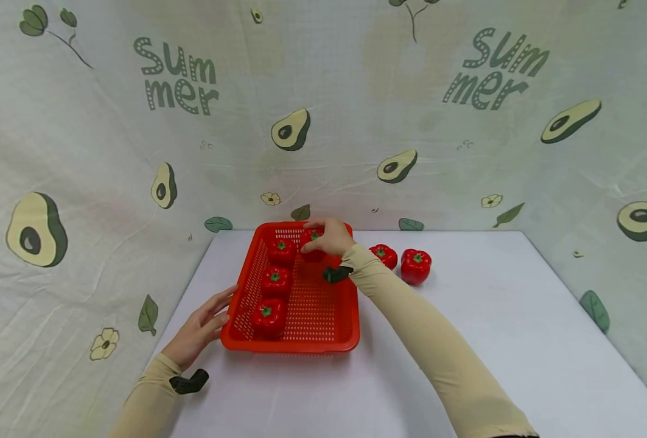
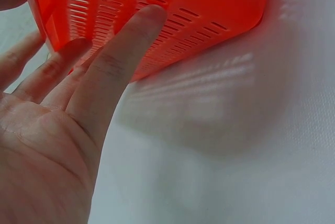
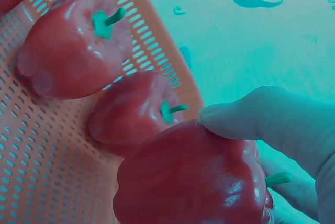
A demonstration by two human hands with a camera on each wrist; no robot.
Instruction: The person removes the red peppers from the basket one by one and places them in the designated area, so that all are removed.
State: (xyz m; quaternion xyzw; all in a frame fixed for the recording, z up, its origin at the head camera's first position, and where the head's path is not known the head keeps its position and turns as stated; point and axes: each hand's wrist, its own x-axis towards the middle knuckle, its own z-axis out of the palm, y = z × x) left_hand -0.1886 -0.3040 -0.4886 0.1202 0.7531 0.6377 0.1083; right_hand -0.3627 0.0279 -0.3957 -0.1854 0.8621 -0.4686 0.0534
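A red plastic basket (image 1: 312,345) with slotted sides stands on the white table. Down its left side sit three red bell peppers, the far one (image 1: 282,251), the middle one (image 1: 276,281) and the near one (image 1: 269,317). Over the basket's far right part, my right hand (image 1: 330,238) grips another red bell pepper (image 3: 193,177) between thumb and fingers; whether it touches the bottom I cannot tell. My left hand (image 1: 196,330) is at the basket's left wall, fingers extended; in the left wrist view its fingers (image 2: 125,46) lie against the slotted side.
Two more red bell peppers, one (image 1: 384,256) partly behind the right sleeve and one (image 1: 416,266) beside it, lie on the table (image 1: 520,316) right of the basket. A printed cloth (image 1: 345,121) with avocados hangs behind and at both sides.
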